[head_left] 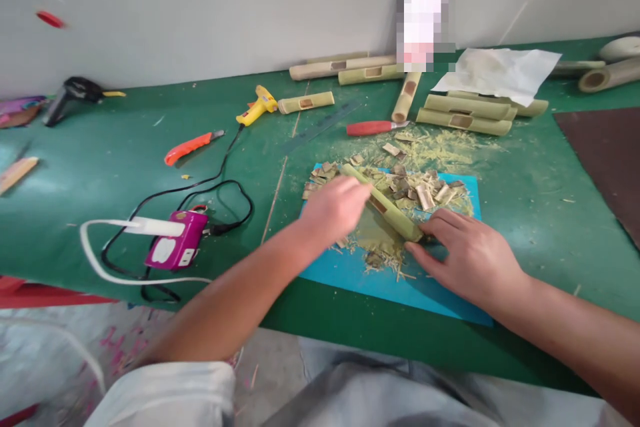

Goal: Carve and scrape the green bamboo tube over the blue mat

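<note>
A green bamboo tube [393, 213] with a rectangular slot lies aslant over a blue sheet [340, 273]. Around it are bamboo chips and shavings [425, 193]. My left hand [337, 207] is closed at the tube's upper left part; its fingers are curled and partly blurred. With thumb and fingers, my right hand [465, 250] grips the tube's lower right end. Beyond the sheet lies a red-handled knife [373, 127], its blade pointing right.
Slotted bamboo tubes [463, 121] lie at the back, some under white paper [500, 73]. At left are an orange cutter [189, 149], a yellow glue gun [257, 107], a purple power adapter [177, 240] with cables and a black tool [75, 95]. A dark mat [605, 160] lies right.
</note>
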The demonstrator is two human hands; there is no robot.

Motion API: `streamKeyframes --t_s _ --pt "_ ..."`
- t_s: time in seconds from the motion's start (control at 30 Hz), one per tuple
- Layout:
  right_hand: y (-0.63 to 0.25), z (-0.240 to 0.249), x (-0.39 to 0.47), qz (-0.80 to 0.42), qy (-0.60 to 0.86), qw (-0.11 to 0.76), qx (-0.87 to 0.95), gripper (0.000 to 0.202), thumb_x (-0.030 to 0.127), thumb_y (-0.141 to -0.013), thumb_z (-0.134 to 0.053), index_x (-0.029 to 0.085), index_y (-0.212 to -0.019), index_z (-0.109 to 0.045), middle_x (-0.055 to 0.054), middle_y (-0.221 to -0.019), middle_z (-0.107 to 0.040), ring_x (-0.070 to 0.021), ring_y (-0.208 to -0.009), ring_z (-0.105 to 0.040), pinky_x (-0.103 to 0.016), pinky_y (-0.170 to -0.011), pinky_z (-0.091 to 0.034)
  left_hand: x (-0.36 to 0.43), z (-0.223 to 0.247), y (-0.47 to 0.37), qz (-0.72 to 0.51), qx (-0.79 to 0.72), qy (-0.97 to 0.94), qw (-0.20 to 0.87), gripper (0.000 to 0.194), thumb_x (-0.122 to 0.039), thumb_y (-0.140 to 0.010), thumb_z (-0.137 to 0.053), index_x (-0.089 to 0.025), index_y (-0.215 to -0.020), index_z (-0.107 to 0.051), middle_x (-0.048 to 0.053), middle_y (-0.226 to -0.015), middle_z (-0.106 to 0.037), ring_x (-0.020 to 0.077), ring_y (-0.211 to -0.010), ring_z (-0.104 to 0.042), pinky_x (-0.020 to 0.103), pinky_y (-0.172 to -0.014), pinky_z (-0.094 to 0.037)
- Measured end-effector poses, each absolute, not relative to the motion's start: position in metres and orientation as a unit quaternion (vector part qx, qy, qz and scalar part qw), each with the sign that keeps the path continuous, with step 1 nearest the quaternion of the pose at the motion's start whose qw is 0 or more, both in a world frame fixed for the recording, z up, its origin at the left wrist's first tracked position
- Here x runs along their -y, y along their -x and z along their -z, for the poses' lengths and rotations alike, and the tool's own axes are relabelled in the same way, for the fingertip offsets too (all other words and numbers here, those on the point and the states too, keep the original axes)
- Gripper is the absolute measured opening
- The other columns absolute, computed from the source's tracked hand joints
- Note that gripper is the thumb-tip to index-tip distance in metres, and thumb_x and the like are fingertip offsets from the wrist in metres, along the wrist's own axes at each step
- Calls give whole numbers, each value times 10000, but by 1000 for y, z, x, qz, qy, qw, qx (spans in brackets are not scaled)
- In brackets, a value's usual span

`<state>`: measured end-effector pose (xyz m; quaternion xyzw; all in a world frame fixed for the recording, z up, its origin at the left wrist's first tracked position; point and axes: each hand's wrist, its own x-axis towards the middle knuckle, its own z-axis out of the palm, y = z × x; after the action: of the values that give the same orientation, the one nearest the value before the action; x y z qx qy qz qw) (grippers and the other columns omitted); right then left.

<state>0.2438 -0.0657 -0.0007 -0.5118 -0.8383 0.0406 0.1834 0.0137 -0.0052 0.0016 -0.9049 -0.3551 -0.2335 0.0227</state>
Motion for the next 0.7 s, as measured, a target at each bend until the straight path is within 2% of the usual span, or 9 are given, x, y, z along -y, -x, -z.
streamKeyframes --t_s 0.07,0.2,0.37,0.53,0.7 --pt "-244 1 65 -41 511 182 839 263 403 -893 -547 177 -824 -664 -46 -781 -636 -170 -677 -606 -308 -615 -438 6 -2 -15 235 372 897 39 273 -170 -983 -419 -119 -917 -678 63 -747 -634 158 -728 -595 273 -658 -495" --pt "-244 0 65 -48 507 175 843 269 401 -901 -531 182 -811 -657 -46 -752 -621 -168 -687 -596 -299 -617 -427 13 -2 -19 200 283 937 -36 269 -176 -987 -404 -119 -1062 -656 55 -769 -640 159 -745 -601 260 -628 -494" --pt "-244 -2 66 -35 506 180 843 285 403 -907 -539 166 -815 -668 -61 -793 -646 -171 -682 -604 -313 -626 -440 7 -1 -15 252 374 892 14 247 -180 -984 -437 -108 -970 -673 71 -767 -649 165 -723 -601 275 -642 -488" --pt "-243 -1 67 -35 496 175 850 268 378 -903 -551 150 -837 -677 -70 -793 -644 -192 -724 -627 -329 -652 -462 11 -4 -20 195 293 935 -43 268 -169 -985 -400 -121 -1066 -651 58 -788 -647 165 -769 -609 261 -637 -498" --pt "-243 -2 67 -27 500 180 847 270 384 -905 -548 159 -816 -669 -64 -794 -647 -180 -702 -620 -319 -646 -459 15 -5 -21 237 359 903 14 252 -155 -973 -426 -112 -954 -673 67 -774 -647 163 -721 -591 268 -637 -489"
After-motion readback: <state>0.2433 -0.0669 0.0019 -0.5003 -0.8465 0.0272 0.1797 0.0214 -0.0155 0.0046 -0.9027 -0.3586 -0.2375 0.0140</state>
